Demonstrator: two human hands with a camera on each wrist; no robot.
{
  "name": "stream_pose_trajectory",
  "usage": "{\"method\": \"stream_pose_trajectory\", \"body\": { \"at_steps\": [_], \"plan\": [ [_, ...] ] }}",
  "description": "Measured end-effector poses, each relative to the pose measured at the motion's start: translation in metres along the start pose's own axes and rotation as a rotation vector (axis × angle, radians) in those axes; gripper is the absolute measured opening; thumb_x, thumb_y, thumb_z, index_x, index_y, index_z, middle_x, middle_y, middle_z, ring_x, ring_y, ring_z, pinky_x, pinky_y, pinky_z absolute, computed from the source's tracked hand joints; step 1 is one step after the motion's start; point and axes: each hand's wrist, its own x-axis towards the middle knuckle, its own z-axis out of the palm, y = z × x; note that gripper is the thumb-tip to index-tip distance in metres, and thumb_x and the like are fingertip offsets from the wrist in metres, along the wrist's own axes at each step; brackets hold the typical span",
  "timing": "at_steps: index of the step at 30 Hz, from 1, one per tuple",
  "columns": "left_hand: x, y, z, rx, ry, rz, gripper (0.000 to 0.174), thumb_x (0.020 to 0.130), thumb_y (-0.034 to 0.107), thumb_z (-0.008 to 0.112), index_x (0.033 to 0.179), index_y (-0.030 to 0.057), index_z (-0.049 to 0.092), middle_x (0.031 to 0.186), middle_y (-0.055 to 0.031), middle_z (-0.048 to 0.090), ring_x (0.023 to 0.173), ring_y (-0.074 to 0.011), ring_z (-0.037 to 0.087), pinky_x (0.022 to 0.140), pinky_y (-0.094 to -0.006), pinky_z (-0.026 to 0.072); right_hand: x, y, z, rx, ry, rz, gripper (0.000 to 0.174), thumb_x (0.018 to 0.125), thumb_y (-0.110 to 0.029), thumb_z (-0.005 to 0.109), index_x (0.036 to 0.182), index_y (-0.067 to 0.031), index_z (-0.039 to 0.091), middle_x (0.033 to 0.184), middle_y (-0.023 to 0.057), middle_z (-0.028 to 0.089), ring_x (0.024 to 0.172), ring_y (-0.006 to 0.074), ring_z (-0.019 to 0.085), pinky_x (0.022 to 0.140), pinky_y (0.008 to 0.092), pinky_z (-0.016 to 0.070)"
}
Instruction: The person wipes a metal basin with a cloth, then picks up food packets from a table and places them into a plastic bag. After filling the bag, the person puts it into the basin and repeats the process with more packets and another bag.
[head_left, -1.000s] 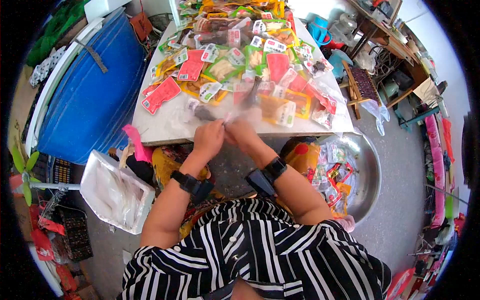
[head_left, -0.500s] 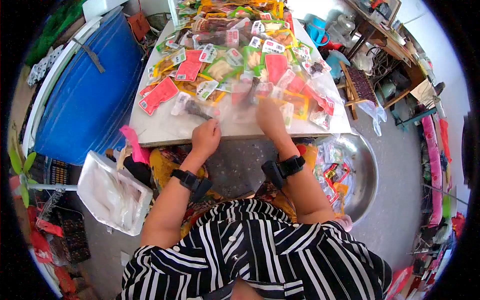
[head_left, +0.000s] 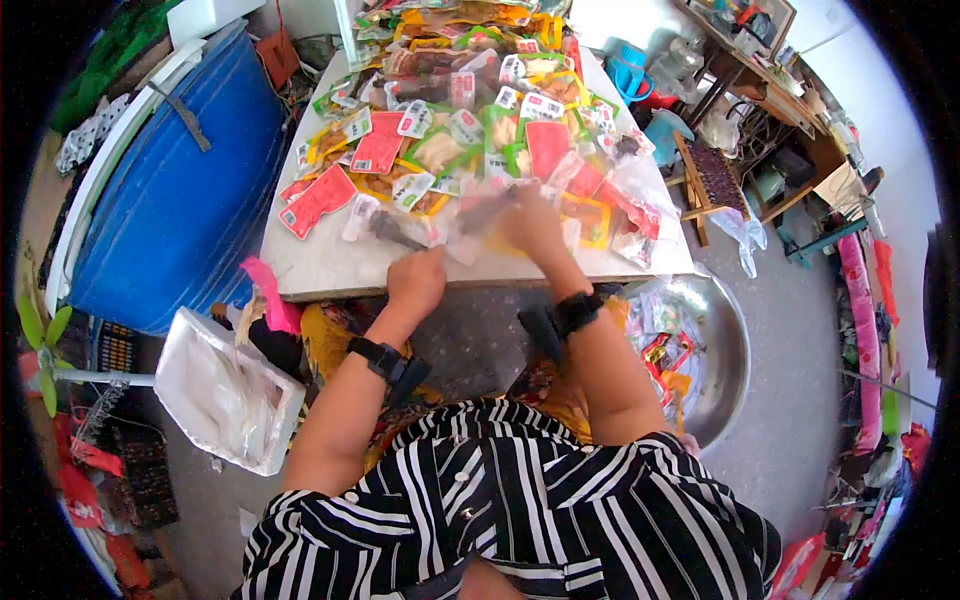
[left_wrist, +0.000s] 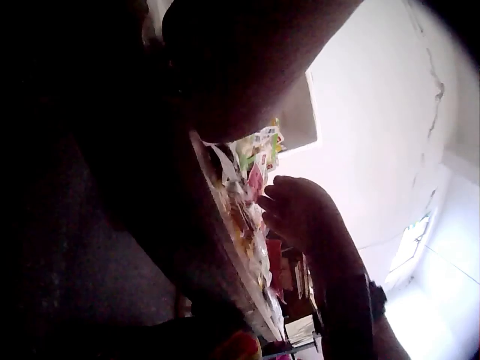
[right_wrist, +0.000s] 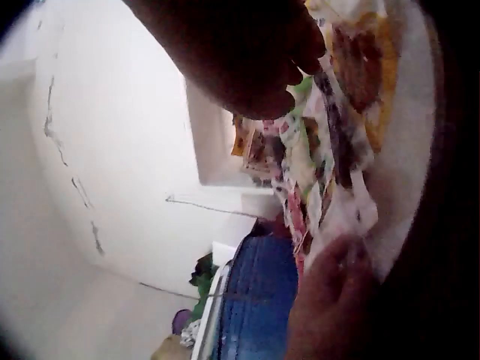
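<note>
My right hand is over the front part of the table and pinches one end of a long dark piece of food. The piece slants down toward a clear plastic bag, which it overlaps in the right wrist view. At the table's front edge my left hand has curled fingers and pinches the edge of the bag. Just beyond the left hand lies a clear packet with another dark piece. In the left wrist view my right hand shows in shadow above the packets.
Many sealed food packets, among them a red packet, cover the white table. A metal basin with packets is on the floor at right. At left are a white foam box and a big blue tub.
My hands were together at the table's front edge. The right hand has moved away, up and right, and now holds the dark piece. The left has stayed near the edge.
</note>
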Motion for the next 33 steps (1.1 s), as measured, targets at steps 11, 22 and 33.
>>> {"method": "stream_pose_trajectory", "body": {
  "at_steps": [11, 22, 33],
  "plan": [
    [0.0, 0.004, -0.001, 0.115, -0.03, 0.022, 0.012, 0.069, 0.012, 0.042, 0.076, 0.0082, 0.05, 0.064, -0.0125, 0.055, 0.061, -0.0314, 0.054, 0.051, -0.0434, 0.0389, 0.052, 0.011, 0.006, -0.11, -0.192, 0.081, 0.037, 0.066, -0.034, 0.052, 0.088, -0.0044, 0.054, 0.086, 0.018, 0.055, 0.079, 0.0314, 0.054, 0.068, 0.039, 0.043],
    [0.002, 0.003, -0.003, 0.039, -0.041, 0.013, 0.023, 0.068, 0.013, 0.044, 0.089, 0.0091, 0.053, 0.067, -0.0148, 0.055, 0.062, -0.0319, 0.053, 0.055, -0.0433, 0.0406, 0.08, 0.02, -0.013, -0.255, -0.485, -0.401, 0.023, 0.066, -0.024, 0.053, 0.071, -0.002, 0.057, 0.074, 0.0158, 0.057, 0.068, 0.0288, 0.055, 0.061, 0.0365, 0.0435],
    [-0.006, -0.001, -0.011, -0.473, 0.057, -0.268, 0.018, 0.068, 0.014, 0.046, 0.082, 0.0029, 0.048, 0.071, -0.0159, 0.053, 0.069, -0.0333, 0.049, 0.059, -0.0412, 0.038, -0.042, 0.051, -0.051, 1.153, -0.2, 0.415, 0.01, 0.073, -0.013, 0.05, 0.075, -0.003, 0.046, 0.064, 0.0015, 0.047, 0.051, 0.0107, 0.045, 0.043, 0.0219, 0.0385]
  ]
}}
